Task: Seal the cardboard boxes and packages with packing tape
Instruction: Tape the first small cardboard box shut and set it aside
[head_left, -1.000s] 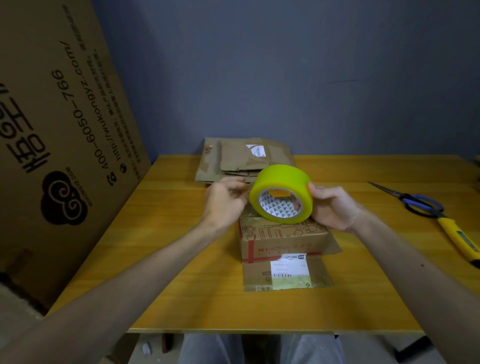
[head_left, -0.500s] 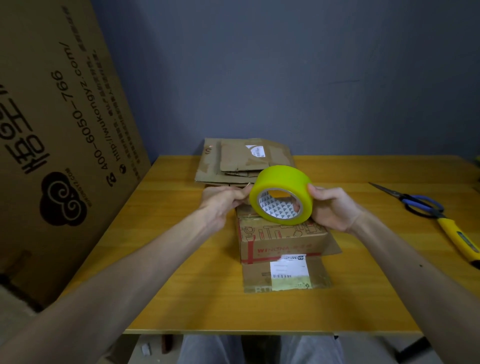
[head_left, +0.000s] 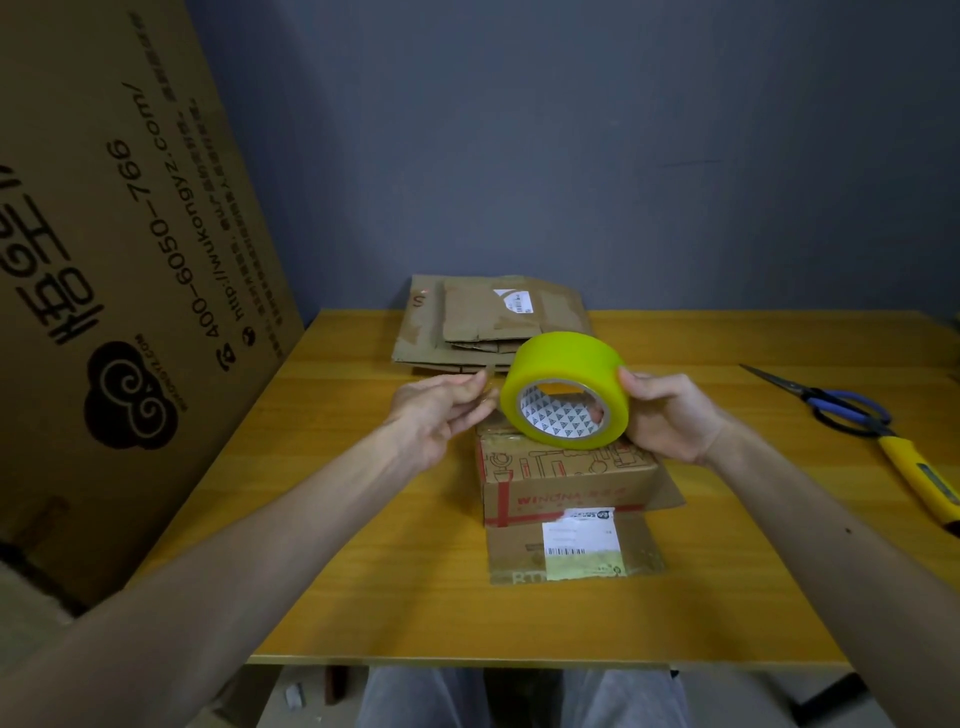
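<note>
Here, a yellow-green roll of tape (head_left: 571, 371) is held tilted just over a small printed box (head_left: 566, 483), with its open core turned toward the camera; whether the roll touches the box top cannot be told. The roll is grasped by the right hand (head_left: 670, 415), with the thumb laid on the outer band and a fingertip seen inside the core. At the roll's left edge, the thumb and fingers of the left hand (head_left: 436, 410) are pinched together on a short, pale tape end (head_left: 487, 373), which is only faintly seen. The box, marked with red lettering on its near side, is set near the middle of the table (head_left: 415, 613) on a flattened piece of cardboard (head_left: 641, 551) that carries a white and green shipping label (head_left: 579, 548). A stack of flattened cartons (head_left: 467, 332) is laid at the table's far edge, behind the roll. On the right side of the table, well apart from the box, blue-handled scissors (head_left: 841, 405) are laid, with a yellow utility knife (head_left: 919, 480) just beside the handles. A large printed cardboard sheet (head_left: 130, 234) is leaned at the table's left, and a grey wall (head_left: 571, 156) is seen behind.
</note>
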